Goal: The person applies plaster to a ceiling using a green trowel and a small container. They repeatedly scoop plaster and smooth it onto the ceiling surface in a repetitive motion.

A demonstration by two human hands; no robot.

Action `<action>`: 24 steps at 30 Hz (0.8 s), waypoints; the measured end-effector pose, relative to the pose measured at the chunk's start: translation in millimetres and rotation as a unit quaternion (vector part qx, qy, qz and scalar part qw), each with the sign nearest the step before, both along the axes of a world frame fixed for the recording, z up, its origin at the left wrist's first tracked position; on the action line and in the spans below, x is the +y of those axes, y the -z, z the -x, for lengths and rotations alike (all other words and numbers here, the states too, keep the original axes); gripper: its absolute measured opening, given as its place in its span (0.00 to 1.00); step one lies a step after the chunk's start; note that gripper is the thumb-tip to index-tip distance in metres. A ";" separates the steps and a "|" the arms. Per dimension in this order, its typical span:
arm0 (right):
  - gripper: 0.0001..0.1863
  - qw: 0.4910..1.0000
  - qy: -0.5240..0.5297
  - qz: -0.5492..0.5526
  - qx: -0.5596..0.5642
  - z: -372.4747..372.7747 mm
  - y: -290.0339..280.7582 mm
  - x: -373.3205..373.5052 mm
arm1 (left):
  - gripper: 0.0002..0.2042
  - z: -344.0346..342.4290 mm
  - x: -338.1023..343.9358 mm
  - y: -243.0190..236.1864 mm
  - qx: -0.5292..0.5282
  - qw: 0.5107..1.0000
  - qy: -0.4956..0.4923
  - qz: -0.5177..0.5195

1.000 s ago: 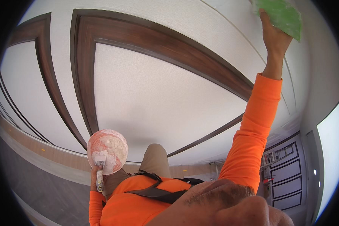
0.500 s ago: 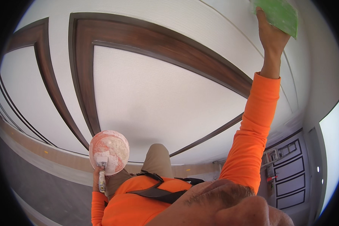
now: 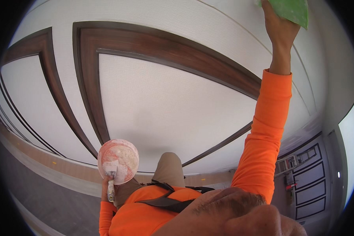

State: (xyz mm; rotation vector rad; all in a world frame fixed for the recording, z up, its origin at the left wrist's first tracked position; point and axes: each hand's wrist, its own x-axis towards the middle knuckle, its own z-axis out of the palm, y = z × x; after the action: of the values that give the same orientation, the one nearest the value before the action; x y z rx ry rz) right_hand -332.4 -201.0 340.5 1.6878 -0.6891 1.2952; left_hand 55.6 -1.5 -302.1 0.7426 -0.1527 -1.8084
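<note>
At waist height on the left, my left hand (image 3: pixel 105 185) is closed at the near edge of a round bowl (image 3: pixel 133 173), its fingers mostly hidden. Pale putty (image 3: pixel 126 154) smears the reddish inside of the bowl. A putty knife (image 3: pixel 111 190) lies over the near rim beside that hand, blade in the putty and handle pointing toward me. Stretched high to the upper right, my right hand (image 3: pixel 280 31) grips a flat green plastic spreader (image 3: pixel 294 11) marked with whitish residue. The spreader is at the white wall (image 3: pixel 224 39), partly cut off by the picture's upper edge.
Dark brown wood moulding (image 3: pixel 153 41) frames white wall panels. A grey covering (image 3: pixel 55 196) lies on the floor beside a wood-coloured strip (image 3: pixel 78 171) along the wall. A ladder (image 3: pixel 287 165) stands farther off at the right, near a dark-framed panelled wall (image 3: pixel 312 188).
My right hand and the green spreader have shifted slightly upward in the picture. The bowl appears a little farther right and lower, as the whole view has also shifted slightly.
</note>
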 end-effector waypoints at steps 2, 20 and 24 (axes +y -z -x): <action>0.19 0.996 0.063 0.050 0.044 8.9 -3.2 -4.4 | 0.30 -2.3 -1.3 2.6 -0.001 1.000 0.008 0.006; 0.09 0.906 -0.166 -0.321 -0.219 -20.1 272.9 69.9 | 0.32 -4.4 -2.3 8.6 -0.024 0.999 0.025 0.004; 0.08 0.796 -0.229 -0.513 -0.224 -43.5 348.6 77.0 | 0.31 -3.9 -8.5 0.2 -0.039 0.998 0.036 0.014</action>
State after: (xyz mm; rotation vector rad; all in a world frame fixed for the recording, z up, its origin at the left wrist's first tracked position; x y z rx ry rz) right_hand -289.0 -124.0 -8.2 2.5363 -1.5357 1.8716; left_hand 59.5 -10.0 -302.3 0.7969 -0.2600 -1.8427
